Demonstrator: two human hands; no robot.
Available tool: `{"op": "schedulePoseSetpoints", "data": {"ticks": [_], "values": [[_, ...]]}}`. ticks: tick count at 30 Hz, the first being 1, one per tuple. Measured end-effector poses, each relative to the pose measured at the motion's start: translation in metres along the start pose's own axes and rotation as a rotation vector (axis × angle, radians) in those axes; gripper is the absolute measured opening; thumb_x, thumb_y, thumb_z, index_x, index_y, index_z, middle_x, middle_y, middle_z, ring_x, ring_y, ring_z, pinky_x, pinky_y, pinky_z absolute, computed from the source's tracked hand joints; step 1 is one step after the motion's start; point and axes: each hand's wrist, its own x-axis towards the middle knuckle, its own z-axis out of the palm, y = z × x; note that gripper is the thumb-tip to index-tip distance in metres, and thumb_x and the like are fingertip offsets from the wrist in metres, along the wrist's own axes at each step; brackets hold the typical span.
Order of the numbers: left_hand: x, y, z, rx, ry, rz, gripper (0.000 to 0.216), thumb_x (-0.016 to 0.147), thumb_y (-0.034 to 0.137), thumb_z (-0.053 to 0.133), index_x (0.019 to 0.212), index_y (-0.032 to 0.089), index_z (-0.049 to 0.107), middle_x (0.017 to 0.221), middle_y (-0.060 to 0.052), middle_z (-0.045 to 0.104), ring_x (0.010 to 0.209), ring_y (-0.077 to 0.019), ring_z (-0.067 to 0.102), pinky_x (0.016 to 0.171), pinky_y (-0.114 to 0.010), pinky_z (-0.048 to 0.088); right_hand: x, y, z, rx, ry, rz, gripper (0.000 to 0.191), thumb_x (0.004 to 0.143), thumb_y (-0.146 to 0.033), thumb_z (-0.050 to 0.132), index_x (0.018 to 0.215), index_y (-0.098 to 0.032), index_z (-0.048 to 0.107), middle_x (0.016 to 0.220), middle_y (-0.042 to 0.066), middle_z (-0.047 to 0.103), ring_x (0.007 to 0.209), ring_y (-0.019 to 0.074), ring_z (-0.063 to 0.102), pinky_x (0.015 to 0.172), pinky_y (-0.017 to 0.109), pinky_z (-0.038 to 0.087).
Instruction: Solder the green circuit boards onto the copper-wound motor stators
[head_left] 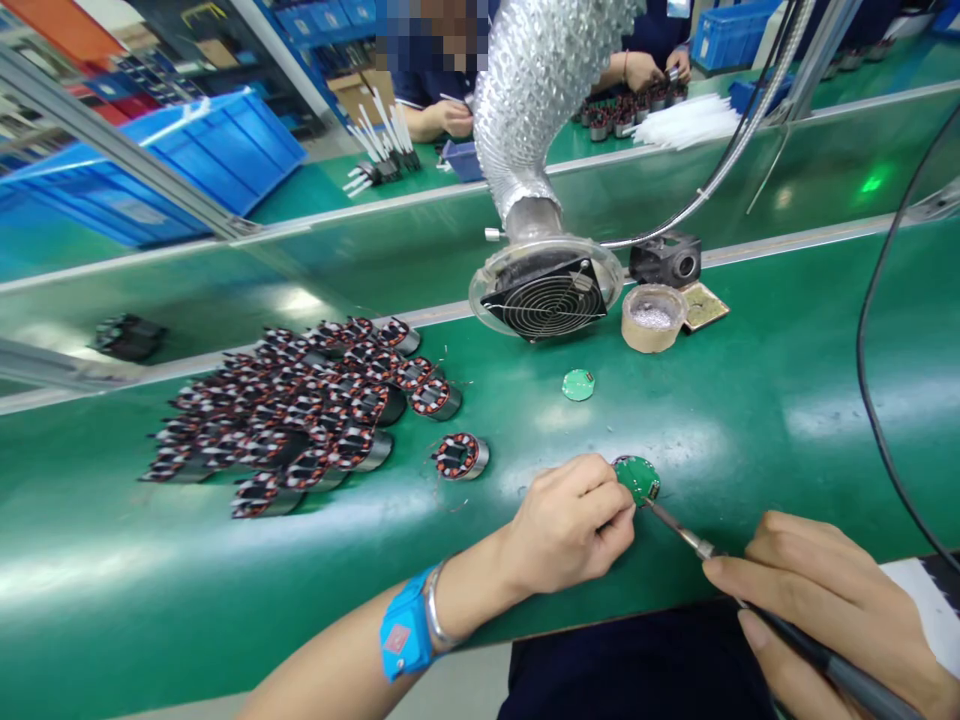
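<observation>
My left hand, with a blue wrist strap and a metal bangle behind it, is closed at the left edge of a round green circuit board. Its fingertips are partly hidden. In my right hand is a soldering iron, gripped like a pen, its tip at the board's lower right edge. Farther back lies a second round green board by itself. A single motor stator with copper windings stands left of my left hand.
Many stators crowd the left of the green bench. A fume extractor hangs above its middle. Behind stand a tub, a small square tin and a dark holder. A black cable runs at right. Co-workers sit opposite.
</observation>
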Motion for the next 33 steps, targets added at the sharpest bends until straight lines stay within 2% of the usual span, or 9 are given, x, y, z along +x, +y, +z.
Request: {"op": "schedulePoseSetpoints", "data": {"ticks": [4, 8, 12, 16, 19, 23, 25, 28, 33], "values": [[0.001, -0.001, 0.000, 0.018, -0.007, 0.015, 0.013, 0.080, 0.012, 0.056, 0.071, 0.018, 0.063, 0.064, 0.001, 0.057, 0.059, -0.0093, 0.052, 0.050, -0.021, 0.036, 0.001, 0.007, 0.000, 0.010, 0.102, 0.049, 0.030, 0.083, -0.010, 0.054, 0.108, -0.021, 0.065, 0.083, 0.005, 0.069, 0.075, 0.0199, 0.068, 0.059, 0.031, 0.055], [-0.001, -0.002, -0.002, 0.046, -0.031, 0.043, 0.013, 0.083, 0.013, 0.056, 0.072, 0.017, 0.062, 0.066, 0.000, 0.057, 0.060, -0.0094, 0.052, 0.052, -0.021, 0.038, 0.018, 0.026, 0.014, 0.080, 0.181, 0.039, 0.039, 0.086, -0.006, 0.055, 0.123, -0.020, 0.058, 0.078, 0.000, 0.069, 0.064, 0.0117, 0.066, 0.061, 0.023, 0.054], [-0.004, 0.005, -0.001, 0.226, 0.028, 0.147, 0.005, 0.083, 0.017, 0.060, 0.082, 0.017, 0.065, 0.068, -0.001, 0.056, 0.064, -0.0135, 0.048, 0.060, -0.027, 0.040, 0.042, 0.048, 0.030, 0.162, 0.058, 0.110, 0.019, 0.092, -0.011, 0.052, 0.105, -0.021, 0.062, 0.091, 0.001, 0.072, 0.078, 0.0104, 0.070, 0.072, 0.020, 0.056], [-0.002, 0.024, 0.011, 0.448, -0.042, 0.262, 0.025, 0.083, 0.016, 0.061, 0.108, 0.015, 0.065, 0.079, -0.003, 0.056, 0.080, -0.0183, 0.049, 0.073, -0.033, 0.038, 0.059, 0.060, 0.038, 0.266, 0.029, 0.163, 0.013, 0.096, -0.016, 0.049, 0.103, -0.021, 0.059, 0.093, 0.000, 0.071, 0.083, 0.0093, 0.070, 0.073, 0.018, 0.055], [0.004, 0.033, 0.020, 0.544, -0.106, 0.197, 0.013, 0.083, 0.011, 0.058, 0.093, 0.015, 0.066, 0.077, -0.004, 0.053, 0.082, -0.0189, 0.047, 0.075, -0.034, 0.034, 0.064, 0.059, 0.040, 0.297, 0.014, 0.149, 0.012, 0.096, -0.017, 0.047, 0.101, -0.021, 0.058, 0.092, 0.000, 0.071, 0.083, 0.0089, 0.070, 0.072, 0.017, 0.054], [0.002, 0.031, 0.013, 0.290, -0.029, 0.225, 0.012, 0.088, 0.013, 0.057, 0.082, 0.018, 0.066, 0.073, -0.002, 0.055, 0.079, -0.0177, 0.047, 0.074, -0.035, 0.032, 0.062, 0.052, 0.041, 0.292, -0.074, 0.149, 0.014, 0.093, -0.016, 0.049, 0.102, -0.022, 0.058, 0.097, 0.001, 0.071, 0.084, 0.0116, 0.069, 0.072, 0.020, 0.054], [-0.003, 0.026, 0.002, 0.117, 0.030, 0.144, 0.010, 0.090, 0.016, 0.059, 0.088, 0.021, 0.068, 0.077, -0.001, 0.059, 0.079, -0.0161, 0.049, 0.073, -0.033, 0.033, 0.057, 0.050, 0.043, 0.306, -0.115, 0.148, 0.019, 0.088, -0.016, 0.055, 0.105, -0.022, 0.056, 0.099, 0.002, 0.070, 0.085, 0.0136, 0.069, 0.074, 0.023, 0.054], [-0.006, 0.014, -0.010, -0.141, 0.033, -0.108, 0.006, 0.088, 0.022, 0.066, 0.090, 0.022, 0.072, 0.080, -0.001, 0.061, 0.078, -0.0140, 0.052, 0.073, -0.029, 0.038, 0.051, 0.048, 0.049, 0.313, -0.108, 0.136, 0.027, 0.081, -0.013, 0.060, 0.105, -0.023, 0.053, 0.100, 0.002, 0.069, 0.085, 0.0151, 0.067, 0.076, 0.026, 0.053], [0.006, -0.003, -0.014, -0.573, -0.210, -0.671, 0.009, 0.082, 0.023, 0.070, 0.075, 0.018, 0.073, 0.074, 0.000, 0.058, 0.069, -0.0123, 0.054, 0.064, -0.024, 0.041, 0.049, 0.047, 0.053, 0.298, -0.115, 0.108, 0.034, 0.077, -0.004, 0.057, 0.105, -0.023, 0.054, 0.098, 0.001, 0.067, 0.086, 0.0147, 0.065, 0.078, 0.027, 0.051]]}}
